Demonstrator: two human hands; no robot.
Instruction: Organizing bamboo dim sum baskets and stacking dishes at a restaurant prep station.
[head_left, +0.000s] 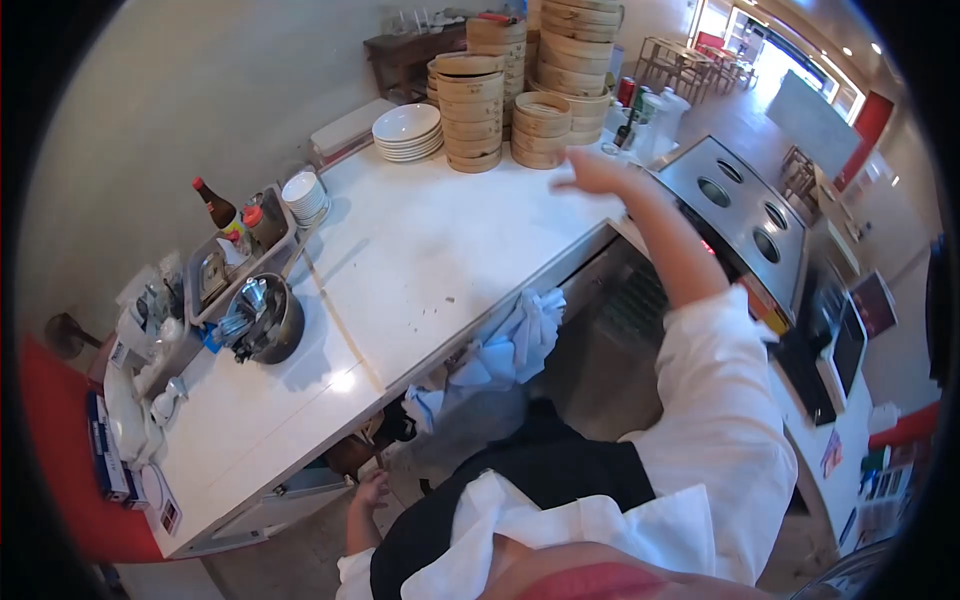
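My right hand (592, 174) reaches out over the far end of the white counter (420, 255), slightly blurred, its fingers apart and nothing seen in them. It is nearest to a short stack of bamboo steamers (540, 131); whether it touches them I cannot tell. Taller stacks of bamboo steamers (471, 112) stand to the left and behind, beside a pile of white bowls (407, 131). My left hand (371, 489) hangs low beside the counter's front edge, its fingers loosely bent and apart, holding nothing visible.
A metal pot of utensils (266, 322) stands on the left of the counter, near a plastic bin (244, 262) with bottles and small white dishes (304, 196). White cloths (517, 345) hang at the front edge. A steel steamer top with round openings (739, 202) lies to the right.
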